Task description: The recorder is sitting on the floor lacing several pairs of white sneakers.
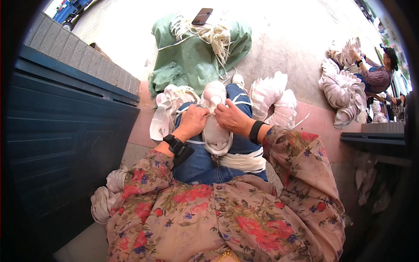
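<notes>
A pale pinkish-white shoe upper lies lengthwise on my lap between my thighs. Over its lacing area, the fingers of my left hand are pinched together on a thin white shoelace. From the other side my right hand is closed too, its fingertips at the upper's edge by the same lace; the fingers partly hide what they grip. A bundle of white laces rests across my right thigh. More white uppers are heaped beside my left knee.
A curled stack of uppers sits beyond my right knee. Ahead stands a green sack topped with loose laces and a phone. A dark blue door stands at left. Another person handles uppers at far right.
</notes>
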Available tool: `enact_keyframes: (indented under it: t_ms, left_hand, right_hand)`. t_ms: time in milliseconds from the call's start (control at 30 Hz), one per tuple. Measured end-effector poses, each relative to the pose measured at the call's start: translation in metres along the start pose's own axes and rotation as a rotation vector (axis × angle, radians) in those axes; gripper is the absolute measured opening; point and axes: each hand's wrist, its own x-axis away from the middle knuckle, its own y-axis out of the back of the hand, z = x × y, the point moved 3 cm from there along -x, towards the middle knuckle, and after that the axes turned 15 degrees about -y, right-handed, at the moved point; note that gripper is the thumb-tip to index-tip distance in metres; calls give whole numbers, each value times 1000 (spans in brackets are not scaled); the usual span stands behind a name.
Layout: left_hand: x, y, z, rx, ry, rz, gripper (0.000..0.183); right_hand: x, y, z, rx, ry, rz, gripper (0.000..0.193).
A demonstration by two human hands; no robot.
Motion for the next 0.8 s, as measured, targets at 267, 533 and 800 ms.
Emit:
enact_keyframes:
  t_ms: [267, 533, 800]
  left_hand:
    - [-15, 10, -43, -241, -84, -294, 10]
    - [-27, -34, -44, -390, -130, -114, 8]
    - [-28, -35, -50, -567, -196, -33, 4]
  right_hand:
    - [14, -21, -30, -585, -326, -23, 9]
    - [24, -24, -33, -1032, -554, -135, 8]
    - [22, -34, -40, -1129, -622, -78, 10]
